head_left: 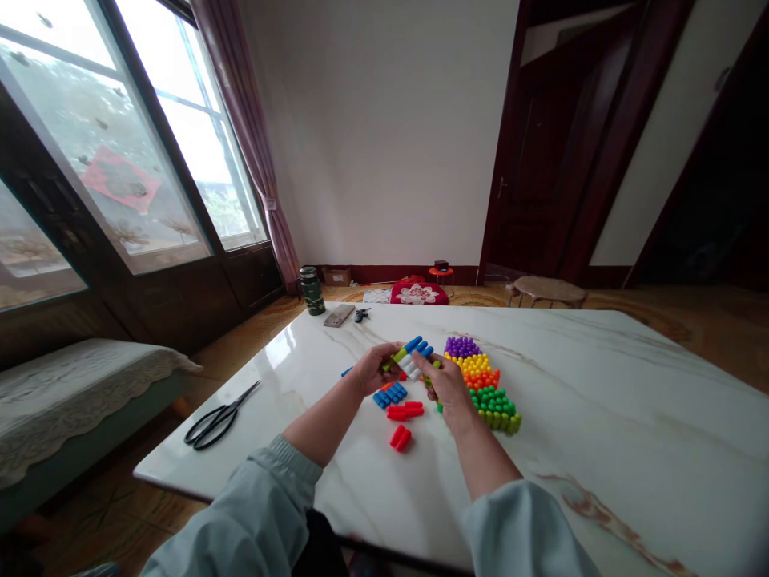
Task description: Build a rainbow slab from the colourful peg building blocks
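A small joined cluster of blue, white and yellow-green plastic pieces (411, 365) is held up over the table between my two hands. My left hand (376, 370) grips its left side, fingers closed on a yellow-green part. On the right side, my right hand (449, 386) pinches the cluster with closed fingers. Beneath the hands lie a row of blue pieces (390, 395), and nearer to me red pieces (404, 411) and a red pair (400, 437). Just right of my right hand stand grouped purple (461, 346), yellow (476, 369), orange (489, 378) and green pieces (493, 405).
Black scissors (219, 417) lie at the left of the white marble-patterned table (606, 417). Along its far left edge are a camouflage flask (312, 291), a phone (339, 315) and keys (361, 315). Beyond the table stands a round stool (548, 290).
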Tool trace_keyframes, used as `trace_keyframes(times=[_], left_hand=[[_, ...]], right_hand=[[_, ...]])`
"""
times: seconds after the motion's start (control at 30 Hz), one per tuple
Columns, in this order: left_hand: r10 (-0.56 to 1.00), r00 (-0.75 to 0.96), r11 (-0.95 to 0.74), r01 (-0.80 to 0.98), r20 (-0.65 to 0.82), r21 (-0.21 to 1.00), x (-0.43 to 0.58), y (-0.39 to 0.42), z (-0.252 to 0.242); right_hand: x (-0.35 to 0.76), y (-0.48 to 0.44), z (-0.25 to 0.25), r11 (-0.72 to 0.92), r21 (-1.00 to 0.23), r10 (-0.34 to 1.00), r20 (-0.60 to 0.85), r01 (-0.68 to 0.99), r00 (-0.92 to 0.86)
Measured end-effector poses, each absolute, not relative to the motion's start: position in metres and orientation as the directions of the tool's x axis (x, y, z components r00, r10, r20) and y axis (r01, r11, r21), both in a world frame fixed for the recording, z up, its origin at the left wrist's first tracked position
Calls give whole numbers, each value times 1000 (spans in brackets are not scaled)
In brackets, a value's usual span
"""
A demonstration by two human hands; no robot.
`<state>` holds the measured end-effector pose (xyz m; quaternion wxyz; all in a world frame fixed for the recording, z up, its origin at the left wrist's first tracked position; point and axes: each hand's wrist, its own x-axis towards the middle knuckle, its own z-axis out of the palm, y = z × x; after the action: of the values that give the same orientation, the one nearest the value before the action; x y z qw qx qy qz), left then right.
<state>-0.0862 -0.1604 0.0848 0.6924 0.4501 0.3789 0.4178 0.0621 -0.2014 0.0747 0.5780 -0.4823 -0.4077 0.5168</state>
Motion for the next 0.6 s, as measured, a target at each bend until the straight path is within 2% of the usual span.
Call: trace_keyframes(times=[0.2, 0.33, 0.43, 0.5, 0.6], left_hand=[[896, 428, 248, -269, -115, 930, -85, -167, 85], [857, 503, 261, -231, -114, 937, -90, -171, 85], [897, 407, 288, -238, -174, 928, -92, -168, 80], [931, 307, 283, -269, -197, 920, -93, -164, 75], [950, 218, 278, -268, -223, 922, -94, -161, 72]], right_hand=[[59, -202, 73, 0, -961, 988, -42, -276, 147], [63, -196, 73, 31, -899, 940, -122, -436, 319], [66, -192, 71, 52, -895, 912, -138, -443, 386], [65, -193, 70, -2, -909, 941, -142, -416, 307], [61, -199, 71, -163, -916, 978, -198, -368, 60]])
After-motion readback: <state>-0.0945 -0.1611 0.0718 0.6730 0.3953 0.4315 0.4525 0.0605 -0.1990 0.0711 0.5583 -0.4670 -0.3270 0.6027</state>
